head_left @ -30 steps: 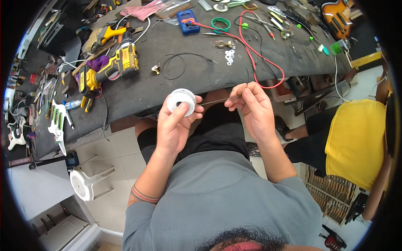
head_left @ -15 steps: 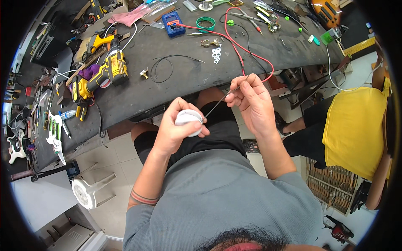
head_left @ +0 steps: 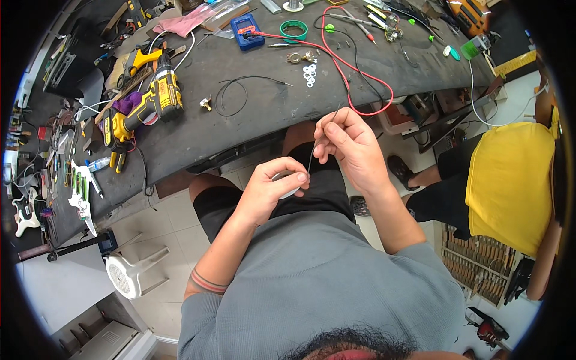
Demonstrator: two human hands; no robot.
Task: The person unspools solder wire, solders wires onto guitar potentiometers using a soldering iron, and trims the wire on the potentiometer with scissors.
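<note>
Holding a thin, dark metallic wire between two bare hands, near the middle of the frame.

From where I stand, the left hand is wrapped around a round white plastic spool, mostly hidden by the fingers; the right hand, apart from it and higher, pinches the wire. My guess is the spool serves as an anchor and the pinch holds the span straight. The wire's long axis climbs steeply, leaning right, its free end pointing to the upper right past the fingertips; the spool's axis I cannot make out. It sits over black shorts, below the dark grey worktop's near edge.
</note>
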